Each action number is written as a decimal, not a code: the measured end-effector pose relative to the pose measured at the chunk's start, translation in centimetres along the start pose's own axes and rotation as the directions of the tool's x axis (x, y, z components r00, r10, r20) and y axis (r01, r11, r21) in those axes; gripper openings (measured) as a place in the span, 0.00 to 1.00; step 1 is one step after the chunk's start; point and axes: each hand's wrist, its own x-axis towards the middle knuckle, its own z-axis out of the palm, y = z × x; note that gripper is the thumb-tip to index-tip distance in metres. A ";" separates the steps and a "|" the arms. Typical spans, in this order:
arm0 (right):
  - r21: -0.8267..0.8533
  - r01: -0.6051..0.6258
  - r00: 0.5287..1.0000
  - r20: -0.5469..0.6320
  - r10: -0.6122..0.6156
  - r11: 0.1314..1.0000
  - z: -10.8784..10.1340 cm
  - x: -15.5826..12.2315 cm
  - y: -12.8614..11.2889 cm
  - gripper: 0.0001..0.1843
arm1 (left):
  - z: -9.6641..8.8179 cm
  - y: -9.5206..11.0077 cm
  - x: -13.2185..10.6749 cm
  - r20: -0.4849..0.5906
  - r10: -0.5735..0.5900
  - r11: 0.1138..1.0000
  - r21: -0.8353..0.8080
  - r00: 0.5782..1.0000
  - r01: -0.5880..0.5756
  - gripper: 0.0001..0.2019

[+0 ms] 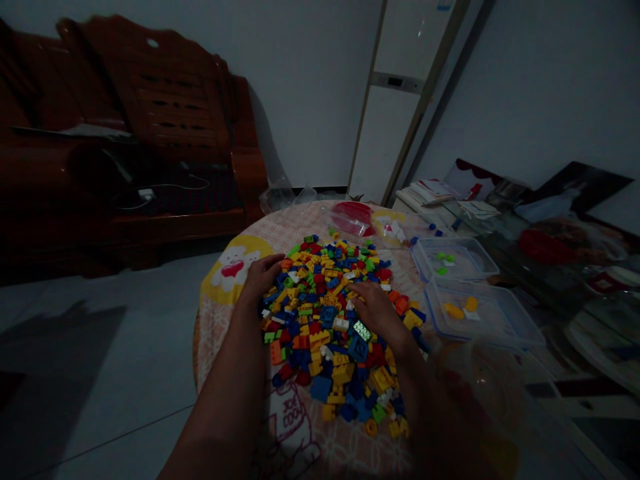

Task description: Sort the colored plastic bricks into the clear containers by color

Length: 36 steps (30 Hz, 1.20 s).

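A large heap of mixed plastic building bricks (pixel 327 317) in yellow, blue, red, green, orange and white covers the middle of the round table. At the heap's far left edge rests my left hand (pixel 261 277), fingers stretched toward an orange brick (pixel 287 264); no brick shows in its grasp. My right hand (pixel 374 305) lies over the right side of the heap, its fingers reaching left among yellow bricks, apparently loose. The dim light partly hides its fingertips. A pale green brick (pixel 361 331) lies just below that hand.
To the right sit two clear plastic boxes: one (pixel 480 268) with green pieces, the nearer one (pixel 505 320) with yellow pieces. A red clear-topped package (pixel 353 217) lies at the table's far edge. A wooden bench (pixel 180 87) stands back left, a cluttered glass table (pixel 500 233) at right.
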 end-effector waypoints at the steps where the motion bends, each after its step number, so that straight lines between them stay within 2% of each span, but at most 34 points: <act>1: 0.018 0.014 1.000 0.000 -0.014 1.000 -0.2 -0.3 0.0 0.16 | 0.0 0.1 0.0 -0.002 -0.001 1.000 0.006 1.000 0.001 0.29; 6: 0.093 0.022 0.999 0.035 -0.025 0.995 -1.6 0.1 -0.4 0.11 | -0.1 0.3 0.0 -0.007 0.016 0.999 0.030 1.000 -0.015 0.28; 9: -0.008 -0.034 0.999 -0.038 0.034 0.999 -1.9 2.0 -0.8 0.14 | -0.1 0.0 0.2 0.000 0.034 0.998 0.051 0.999 -0.034 0.27; 11: -0.120 -0.083 0.995 -0.062 0.076 0.989 -1.4 3.6 -1.0 0.15 | -0.2 -0.2 0.4 0.000 0.040 0.997 0.068 0.999 -0.040 0.28; 13: -0.196 -0.094 0.995 -0.032 0.090 0.976 -0.6 4.8 -1.2 0.14 | -0.2 -0.3 0.4 -0.005 0.041 0.996 0.075 0.999 -0.041 0.27; 16: -0.231 -0.076 0.997 -0.006 0.076 0.970 0.6 5.5 -1.7 0.12 | -0.1 0.1 0.2 -0.012 0.032 0.997 0.070 0.999 -0.031 0.26; 19: -0.253 -0.064 0.998 0.000 0.066 0.965 1.1 5.2 -2.0 0.10 | -0.1 0.7 -0.2 -0.012 0.012 0.998 0.061 1.000 -0.012 0.26; 22: -0.212 -0.071 0.997 -0.035 0.065 0.975 0.4 4.4 -1.7 0.09 | -0.1 1.0 -0.4 -0.009 -0.002 0.999 0.049 1.000 0.003 0.26; 26: -0.144 -0.226 0.967 -0.155 0.204 0.963 -1.6 3.1 0.3 0.10 | 0.0 0.8 -0.2 -0.006 0.005 0.999 0.037 1.000 -0.005 0.27; 29: -0.189 -0.328 0.935 -0.205 0.289 0.926 -2.7 2.1 2.3 0.09 | 0.0 0.5 0.0 -0.008 0.013 0.999 0.047 1.000 -0.012 0.27; 32: -0.249 -0.399 0.913 -0.196 0.357 0.883 -2.9 1.2 3.5 0.07 | -0.1 0.2 0.2 0.004 0.014 0.998 0.066 1.000 -0.014 0.27; 36: -0.325 -0.433 0.902 -0.154 0.404 0.841 -2.6 0.8 3.6 0.10 | -0.2 -0.2 0.4 0.003 0.038 0.993 0.111 0.999 -0.038 0.27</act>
